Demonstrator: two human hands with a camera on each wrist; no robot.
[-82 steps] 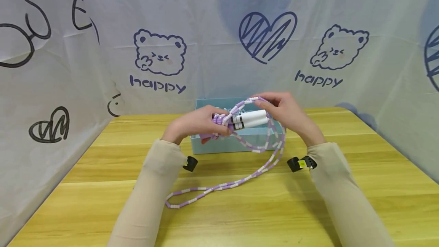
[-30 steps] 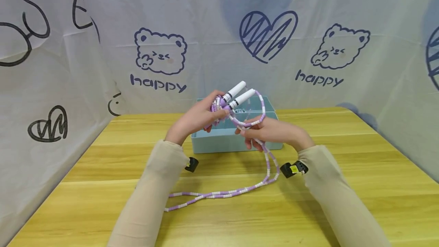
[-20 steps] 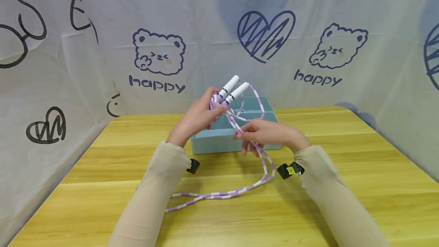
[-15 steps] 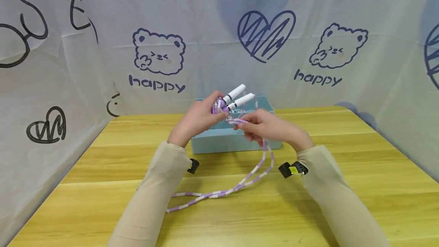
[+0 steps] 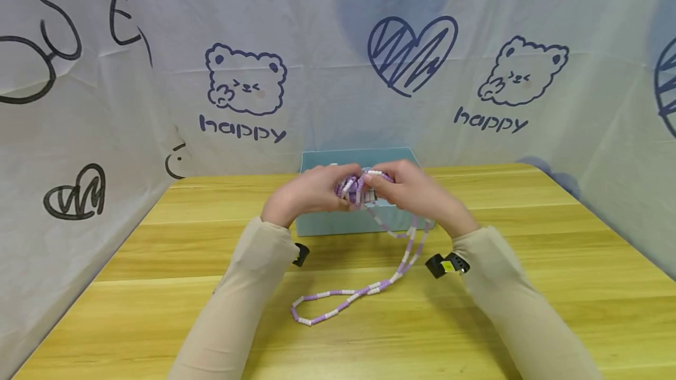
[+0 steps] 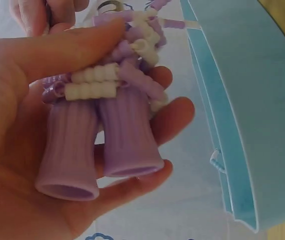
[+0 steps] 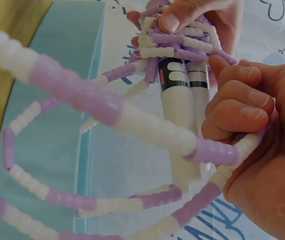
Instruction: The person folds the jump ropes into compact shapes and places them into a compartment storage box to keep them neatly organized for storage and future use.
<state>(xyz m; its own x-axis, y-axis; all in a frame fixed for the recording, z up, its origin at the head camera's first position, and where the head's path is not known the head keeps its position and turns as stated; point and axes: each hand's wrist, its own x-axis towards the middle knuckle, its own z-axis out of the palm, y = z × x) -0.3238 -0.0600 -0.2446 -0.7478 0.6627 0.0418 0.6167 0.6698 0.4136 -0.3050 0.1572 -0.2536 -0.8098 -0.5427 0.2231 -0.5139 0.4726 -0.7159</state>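
Note:
A purple-and-white beaded jump rope is held above the box; its loose loop (image 5: 376,288) trails down onto the table. My left hand (image 5: 311,191) grips both handles (image 6: 72,145) side by side, with turns of rope wrapped round them under the thumb. The flared purple ends stick out of the palm in the left wrist view, and the white ends (image 7: 180,120) point the other way. My right hand (image 5: 417,192) is close beside the left one, fingers curled round the rope strands (image 7: 247,145). From the head, the hands cover most of the handles.
Behind and below the hands, a light blue box (image 5: 338,225) stands on the wooden table (image 5: 185,263). A white cloth with drawings (image 5: 327,75) hangs at the table's back. Black wrist cameras (image 5: 440,265) sit on both wrists.
The handles, which pointed up to the right, have turned and are now mostly hidden. My right hand has come up against the left, and the rope's end on the table has slid right.

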